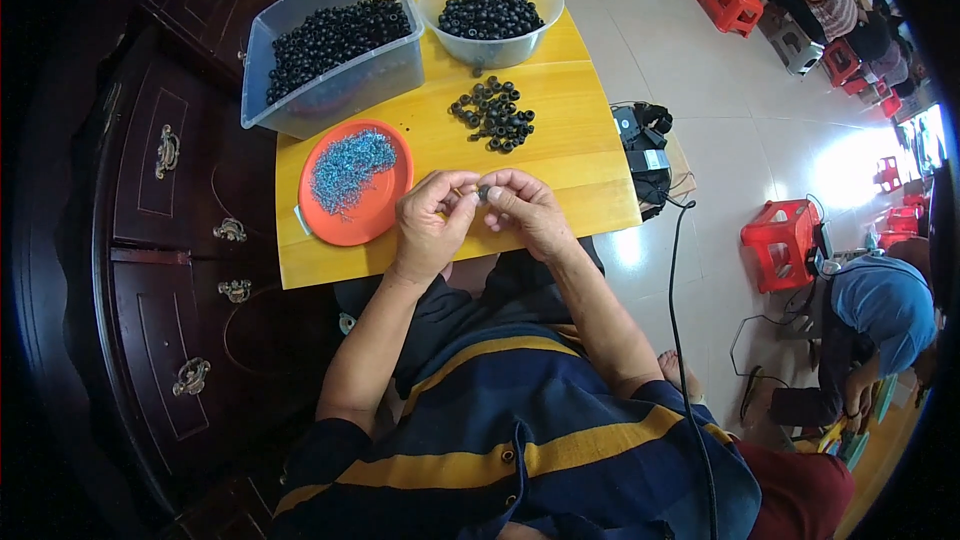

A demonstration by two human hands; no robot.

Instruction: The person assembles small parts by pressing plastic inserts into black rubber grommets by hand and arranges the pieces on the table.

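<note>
My left hand [436,225] and my right hand [530,216] meet over the near edge of the yellow table [570,170]. Between the thumb and fingers of my right hand is a small round black plastic part [484,193]. The fingertips of my left hand pinch right beside it; what they hold is too small to make out. Left of my hands, an orange-red plate [344,231] bears a heap of tiny bluish-silver pieces [350,168]. Beyond my hands lies a loose pile of black parts [494,115].
A clear rectangular bin [335,100] and a clear round tub [490,48], both with many black parts, stand at the back. Dark wooden cabinets [165,240] line the left. Black devices with a cable [650,165] sit off the table's right edge. Other people [880,305] and red stools [780,245] are at right.
</note>
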